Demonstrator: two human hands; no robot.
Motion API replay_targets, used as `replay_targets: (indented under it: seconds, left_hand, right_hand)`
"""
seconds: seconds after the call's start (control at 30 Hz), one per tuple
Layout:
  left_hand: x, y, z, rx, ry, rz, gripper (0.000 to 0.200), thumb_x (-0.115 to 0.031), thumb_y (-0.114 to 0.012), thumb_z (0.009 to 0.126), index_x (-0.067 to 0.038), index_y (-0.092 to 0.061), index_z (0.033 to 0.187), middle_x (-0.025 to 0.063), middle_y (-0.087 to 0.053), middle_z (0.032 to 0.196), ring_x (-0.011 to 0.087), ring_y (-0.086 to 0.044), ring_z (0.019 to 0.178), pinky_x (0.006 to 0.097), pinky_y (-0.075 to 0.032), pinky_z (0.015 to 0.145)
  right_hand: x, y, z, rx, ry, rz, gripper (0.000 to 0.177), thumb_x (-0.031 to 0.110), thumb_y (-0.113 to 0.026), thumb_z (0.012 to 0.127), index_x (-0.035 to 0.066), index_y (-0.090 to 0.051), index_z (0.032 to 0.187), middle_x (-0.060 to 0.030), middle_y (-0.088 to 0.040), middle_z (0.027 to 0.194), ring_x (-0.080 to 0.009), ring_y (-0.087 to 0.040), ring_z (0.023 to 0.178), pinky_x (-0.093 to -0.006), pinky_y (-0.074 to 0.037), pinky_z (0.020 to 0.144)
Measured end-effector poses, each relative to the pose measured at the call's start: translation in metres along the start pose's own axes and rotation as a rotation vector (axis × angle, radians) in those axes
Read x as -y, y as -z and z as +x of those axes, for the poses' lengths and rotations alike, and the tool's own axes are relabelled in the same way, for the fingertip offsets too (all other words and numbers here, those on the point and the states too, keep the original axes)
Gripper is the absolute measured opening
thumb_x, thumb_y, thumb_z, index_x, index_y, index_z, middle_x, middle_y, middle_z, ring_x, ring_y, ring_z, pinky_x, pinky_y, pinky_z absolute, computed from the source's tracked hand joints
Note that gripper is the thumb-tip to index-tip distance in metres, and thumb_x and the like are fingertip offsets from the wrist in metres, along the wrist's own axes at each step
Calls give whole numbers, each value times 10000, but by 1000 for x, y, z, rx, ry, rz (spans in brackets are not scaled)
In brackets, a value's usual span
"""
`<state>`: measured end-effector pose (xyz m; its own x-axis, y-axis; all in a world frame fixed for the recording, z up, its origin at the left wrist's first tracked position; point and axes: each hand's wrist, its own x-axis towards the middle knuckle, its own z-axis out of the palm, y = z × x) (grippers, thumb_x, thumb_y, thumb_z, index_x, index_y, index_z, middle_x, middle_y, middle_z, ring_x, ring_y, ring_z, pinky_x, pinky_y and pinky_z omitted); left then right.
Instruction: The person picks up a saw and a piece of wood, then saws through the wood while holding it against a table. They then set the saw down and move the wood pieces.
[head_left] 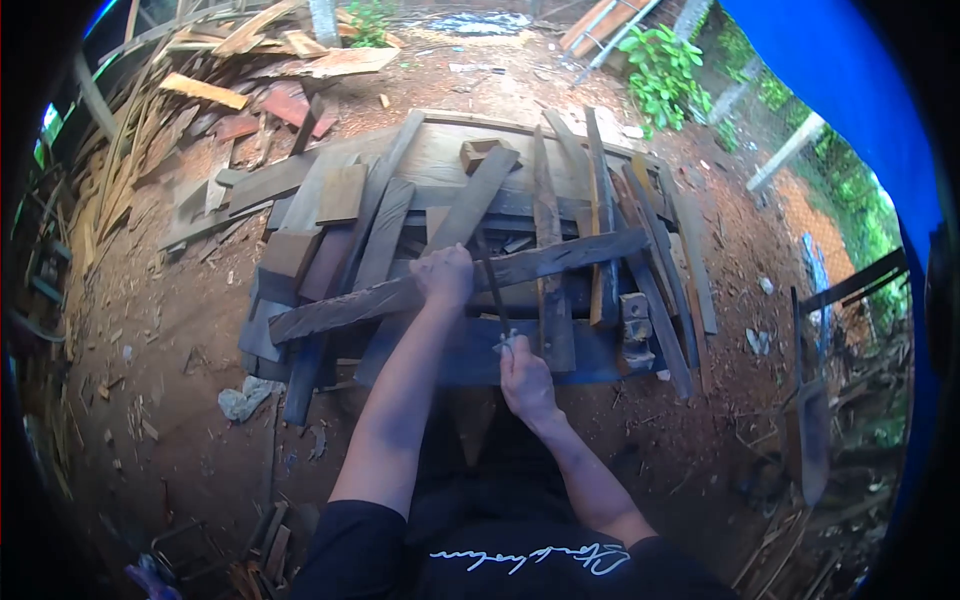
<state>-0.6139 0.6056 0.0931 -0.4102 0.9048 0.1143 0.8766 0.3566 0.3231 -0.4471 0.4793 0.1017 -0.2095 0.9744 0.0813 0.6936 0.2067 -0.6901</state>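
A long, rough-edged wooden plank [360,303] lies slantwise across a pile of other boards in front of me. My left hand [444,274] is closed over the middle of this plank. My right hand [527,380], just right of it and nearer my body, is closed round the handle end of a long, narrow, dark-bladed tool [491,275]. Its blade points away from me and crosses the plank, close to my left hand. Whether it is a saw or a knife, I cannot make out. Another board [478,195] sticks out beyond my left hand.
Several loose boards and blocks, among them a square wooden block [342,194] and a notched block [636,330], cover the work surface. Scrap wood [205,92] is heaped at the far left. A blue tarp [850,60] hangs at the right, near a leafy plant [663,75].
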Motion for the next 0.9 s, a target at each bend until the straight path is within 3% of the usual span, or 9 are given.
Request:
replay_targets:
  seconds: [0.07, 0.13, 0.4, 0.47, 0.57, 0.7, 0.77, 0.9]
  left_hand:
    - [-3, 6, -1, 15, -7, -11, 492, -350, -362, 938, -45, -722, 800, 187, -689, 826, 334, -678, 813, 443, -483, 769]
    - [-4, 13, -3, 3, 3, 18, 445, -299, -388, 927, -67, -720, 741, 136, -693, 750, 314, -681, 739, 439, -480, 715]
    - [-7, 19, -3, 7, 26, -67, 460, -298, -393, 904, -15, -715, 737, 192, -679, 740, 329, -679, 741, 432, -500, 729]
    - [-10, 27, -6, 86, 47, -101, 471, -332, -401, 889, 2, -719, 791, 237, -673, 815, 366, -669, 828, 433, -500, 780]
    - [-10, 25, -5, 75, 59, -109, 472, -330, -402, 883, 6, -716, 774, 240, -669, 795, 371, -670, 812, 435, -501, 776]
    - [-10, 26, -4, 59, 49, -111, 475, -326, -400, 883, 10, -711, 757, 241, -668, 788, 370, -670, 803, 437, -502, 775]
    - [-10, 23, -5, 48, 30, -42, 462, -292, -380, 896, -9, -720, 762, 193, -681, 752, 343, -681, 757, 424, -502, 741]
    - [-10, 25, -6, 86, 22, -50, 474, -293, -361, 895, -6, -720, 778, 199, -685, 784, 351, -679, 781, 434, -501, 752]
  right_hand:
    - [3, -2, 7, 33, 12, -90, 177, 192, -451, 955, 21, -410, 934, -240, -608, 682, -444, -614, 678, -541, -485, 585]
    - [7, -1, 9, 42, -5, -134, 178, 190, -456, 951, 20, -407, 932, -232, -616, 678, -429, -629, 671, -529, -508, 589]
    - [9, -15, 15, 156, -122, -307, 157, 169, -414, 947, 12, -411, 952, -236, -646, 738, -402, -656, 724, -500, -533, 640]
    - [21, -21, 44, 140, -111, -279, 155, 160, -399, 944, 7, -409, 968, -245, -649, 759, -400, -659, 750, -492, -536, 657]
    - [27, -19, 62, 150, -100, -245, 159, 144, -374, 938, -1, -405, 997, -259, -652, 793, -401, -659, 800, -487, -533, 698]
    - [19, -10, 38, 179, -129, -212, 185, 149, -376, 936, -4, -405, 1034, -277, -641, 798, -436, -641, 797, -543, -507, 734]
    - [26, -6, 41, 179, -141, -205, 180, 138, -371, 931, -4, -407, 1036, -279, -642, 810, -436, -640, 810, -543, -503, 747]
    - [36, -17, 80, 205, -170, -213, 184, 115, -361, 920, -5, -407, 1051, -285, -641, 845, -431, -636, 859, -532, -497, 780]
